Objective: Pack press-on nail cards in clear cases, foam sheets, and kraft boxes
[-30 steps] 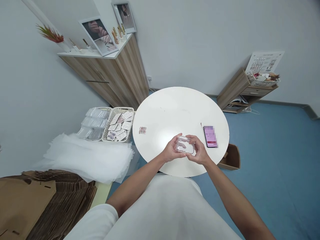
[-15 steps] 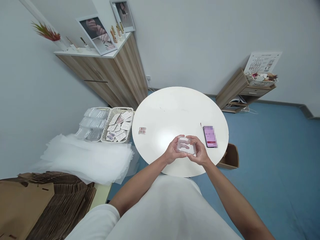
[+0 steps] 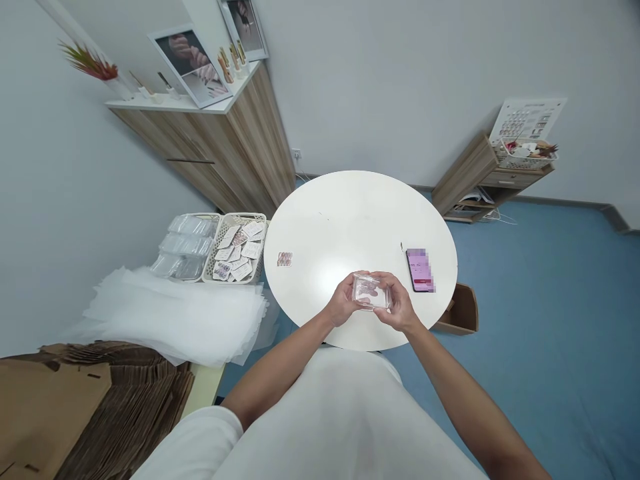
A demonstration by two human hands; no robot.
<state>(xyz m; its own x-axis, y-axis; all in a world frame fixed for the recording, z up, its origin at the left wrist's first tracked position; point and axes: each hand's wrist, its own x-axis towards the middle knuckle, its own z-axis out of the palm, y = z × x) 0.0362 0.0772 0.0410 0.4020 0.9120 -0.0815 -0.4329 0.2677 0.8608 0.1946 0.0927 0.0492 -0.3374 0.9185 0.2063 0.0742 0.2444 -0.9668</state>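
Observation:
A clear plastic box (image 3: 371,293) is held between both hands above the near part of the round white table (image 3: 345,207). My left hand (image 3: 344,301) grips its left side, and my right hand (image 3: 399,303) grips the right side. Fingers show through the transparent plastic; whether the box is fully closed I cannot tell. A small set of press-on nails (image 3: 285,259) lies on the table's left side. To the right of my hands is a phone (image 3: 420,270) with a lit pink screen.
Left of the table stand a basket of small printed cards (image 3: 240,253) and a basket of clear plastic packages (image 3: 187,240). Nearer lie translucent sheets (image 3: 175,313) and flattened cardboard (image 3: 125,400). A brown bin (image 3: 463,310) sits below the table's right edge.
The box has tilted slightly in my hands, and my left fingers have shifted a little on it. The whole view has moved very slightly; the things on the table stay in place.

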